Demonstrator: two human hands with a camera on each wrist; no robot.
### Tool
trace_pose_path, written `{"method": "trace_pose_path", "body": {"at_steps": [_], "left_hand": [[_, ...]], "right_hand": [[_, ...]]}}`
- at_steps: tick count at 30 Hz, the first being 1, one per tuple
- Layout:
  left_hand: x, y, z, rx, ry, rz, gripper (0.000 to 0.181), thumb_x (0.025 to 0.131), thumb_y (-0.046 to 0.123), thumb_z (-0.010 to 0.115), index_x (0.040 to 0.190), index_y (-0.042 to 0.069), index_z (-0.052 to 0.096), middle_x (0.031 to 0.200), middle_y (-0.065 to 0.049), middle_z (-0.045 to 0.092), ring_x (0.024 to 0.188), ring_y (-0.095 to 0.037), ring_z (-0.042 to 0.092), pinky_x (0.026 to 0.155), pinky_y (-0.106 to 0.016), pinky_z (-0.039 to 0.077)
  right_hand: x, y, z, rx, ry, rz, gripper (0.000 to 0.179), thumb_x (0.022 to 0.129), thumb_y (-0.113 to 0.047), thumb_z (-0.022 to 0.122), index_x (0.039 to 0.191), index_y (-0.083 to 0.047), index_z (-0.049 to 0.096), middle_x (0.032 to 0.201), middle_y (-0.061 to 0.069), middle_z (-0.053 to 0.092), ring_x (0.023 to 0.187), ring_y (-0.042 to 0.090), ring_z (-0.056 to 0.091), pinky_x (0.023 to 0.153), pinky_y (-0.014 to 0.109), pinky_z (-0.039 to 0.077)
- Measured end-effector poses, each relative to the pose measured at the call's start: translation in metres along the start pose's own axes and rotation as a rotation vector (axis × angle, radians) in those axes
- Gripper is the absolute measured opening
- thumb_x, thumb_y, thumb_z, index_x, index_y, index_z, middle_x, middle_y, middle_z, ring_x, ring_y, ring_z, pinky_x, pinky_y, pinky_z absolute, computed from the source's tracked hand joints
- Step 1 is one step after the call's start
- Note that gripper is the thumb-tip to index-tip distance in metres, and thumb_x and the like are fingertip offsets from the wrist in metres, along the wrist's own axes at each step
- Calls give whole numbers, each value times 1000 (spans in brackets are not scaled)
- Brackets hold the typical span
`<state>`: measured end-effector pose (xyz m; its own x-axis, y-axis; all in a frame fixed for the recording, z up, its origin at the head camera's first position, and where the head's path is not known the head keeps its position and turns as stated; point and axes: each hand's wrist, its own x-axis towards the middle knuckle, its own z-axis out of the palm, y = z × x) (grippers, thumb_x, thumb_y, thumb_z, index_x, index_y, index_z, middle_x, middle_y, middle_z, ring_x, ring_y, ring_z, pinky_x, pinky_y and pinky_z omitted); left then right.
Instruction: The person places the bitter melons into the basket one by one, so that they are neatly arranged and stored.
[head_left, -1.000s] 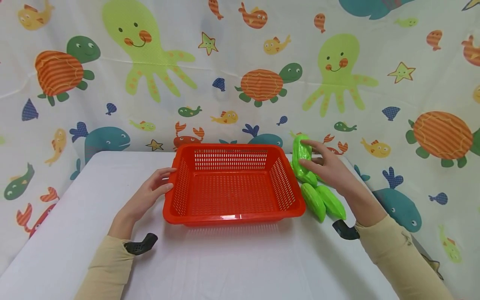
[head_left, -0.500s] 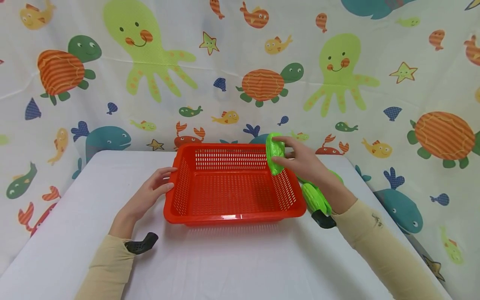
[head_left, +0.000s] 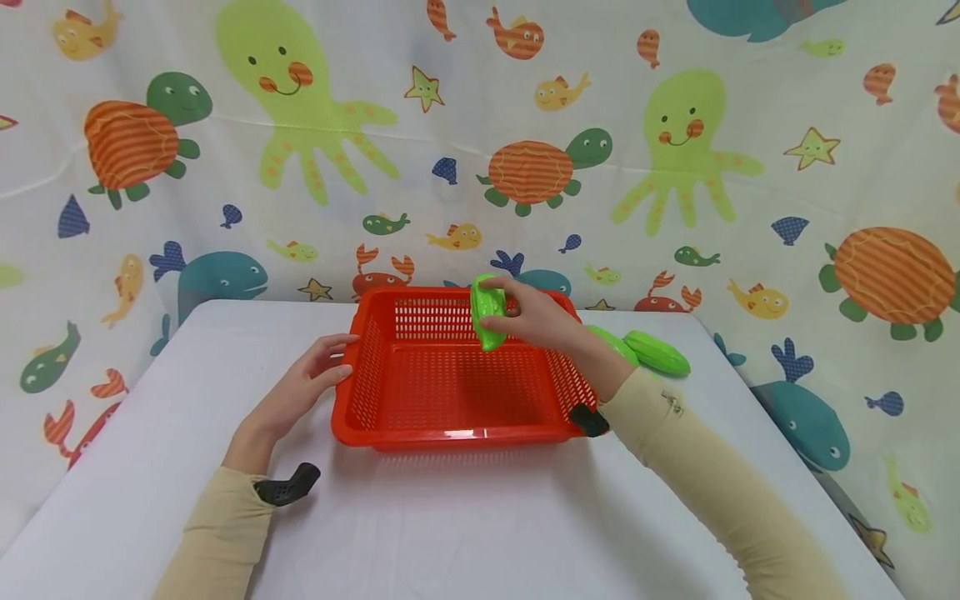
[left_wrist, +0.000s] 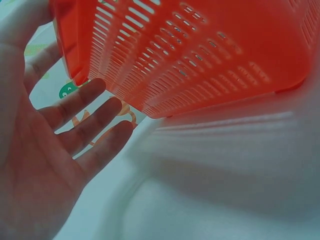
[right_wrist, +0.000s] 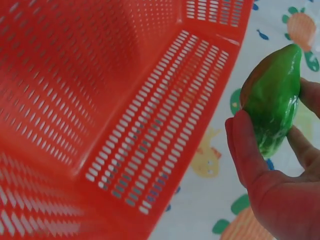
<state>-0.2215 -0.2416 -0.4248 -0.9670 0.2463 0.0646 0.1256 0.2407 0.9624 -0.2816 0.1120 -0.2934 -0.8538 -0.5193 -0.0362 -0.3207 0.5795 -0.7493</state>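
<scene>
A red plastic basket (head_left: 442,437) with slotted walls stands on the white table. Over its back part, in the head view, my right hand (head_left: 543,321) pinches a glossy green ridged vegetable (head_left: 487,315) between thumb and fingers. The right wrist view shows that vegetable (right_wrist: 274,97) held clear of the basket wall, its pointed end up. At the basket's left rim rests my left hand (head_left: 296,385); its fingers (left_wrist: 80,120) look loosely extended in the left wrist view, with nothing gripped.
To the right of the basket lie more green vegetables (head_left: 657,353), partly hidden by my right forearm (head_left: 690,442). A curtain (head_left: 465,100) printed with sea animals hangs right behind the table (head_left: 450,533).
My right hand has carried the green vegetable leftward, from above the pile on the right to over the basket. My left hand has stayed at the basket's left rim.
</scene>
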Motion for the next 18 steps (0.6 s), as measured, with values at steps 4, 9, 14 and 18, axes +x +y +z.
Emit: {"method": "trace_pose_path", "body": {"at_steps": [4, 9, 14, 18], "left_hand": [[-1, 1, 0, 2, -2, -5, 60, 98, 36, 58, 149, 18, 32, 150, -14, 35, 135, -37, 35, 101, -59, 42], [-2, 3, -1, 3, -3, -13, 61, 98, 36, 58, 149, 18, 32, 150, -15, 35, 135, -37, 34, 101, -59, 42], [-2, 3, 0, 7, 5, -17, 61, 97, 37, 59, 149, 19, 32, 150, -13, 35, 135, -37, 35, 101, -59, 42], [0, 1, 0, 9, 10, -19, 61, 97, 38, 59, 149, 20, 33, 150, -13, 36, 135, -36, 36, 102, -59, 41]], "right_hand": [[14, -4, 12, -41, -22, -3, 57, 92, -27, 69, 143, -19, 44, 120, 9, 56, 103, 25, 61, 81, 33, 54], [29, -7, 25, -123, -48, 2, 55, 91, -30, 69, 141, -19, 48, 118, 7, 57, 105, 25, 55, 80, 32, 52], [41, -10, 36, -181, -70, 45, 54, 91, -33, 69, 140, -22, 49, 116, 4, 57, 102, 21, 54, 80, 32, 51], [51, -9, 43, -189, -107, 58, 55, 92, -33, 68, 142, -22, 48, 117, 4, 56, 103, 20, 54, 81, 31, 50]]}}
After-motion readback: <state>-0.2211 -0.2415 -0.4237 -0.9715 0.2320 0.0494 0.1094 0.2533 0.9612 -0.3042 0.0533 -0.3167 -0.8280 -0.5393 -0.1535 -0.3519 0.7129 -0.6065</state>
